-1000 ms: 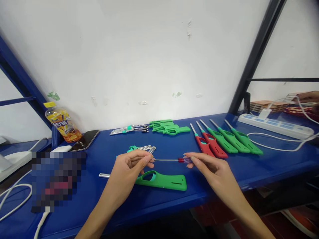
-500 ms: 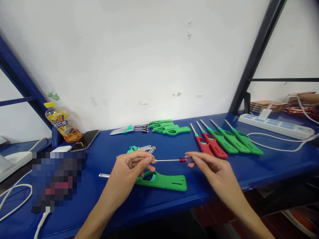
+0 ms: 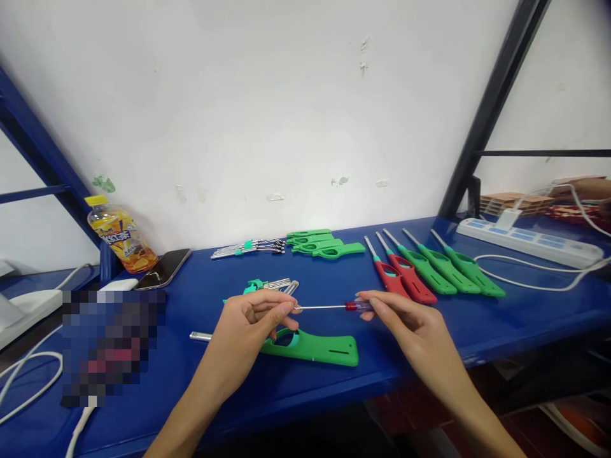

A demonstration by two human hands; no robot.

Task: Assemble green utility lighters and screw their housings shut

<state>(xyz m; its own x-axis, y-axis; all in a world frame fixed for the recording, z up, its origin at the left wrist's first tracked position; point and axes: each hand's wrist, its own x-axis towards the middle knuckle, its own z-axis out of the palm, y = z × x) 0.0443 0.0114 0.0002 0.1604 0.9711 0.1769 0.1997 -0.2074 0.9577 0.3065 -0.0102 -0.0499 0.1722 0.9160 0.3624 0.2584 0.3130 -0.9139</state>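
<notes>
My right hand (image 3: 405, 324) pinches the red handle of a small screwdriver (image 3: 329, 307) whose thin shaft points left. My left hand (image 3: 252, 324) is closed in a pinch at the shaft's tip, holding something too small to make out. Just below both hands a green lighter body (image 3: 319, 348) with a metal nozzle lies flat on the blue table (image 3: 286, 394). A teal-and-metal part (image 3: 267, 285) lies just behind my left hand.
Several finished red and green lighters (image 3: 429, 270) lie in a row at the right. Green shells (image 3: 319, 245) and metal tubes (image 3: 248, 249) lie at the back. A drink bottle (image 3: 119, 235) and phone (image 3: 165, 268) are at the left, a power strip (image 3: 525, 242) with cables at the right.
</notes>
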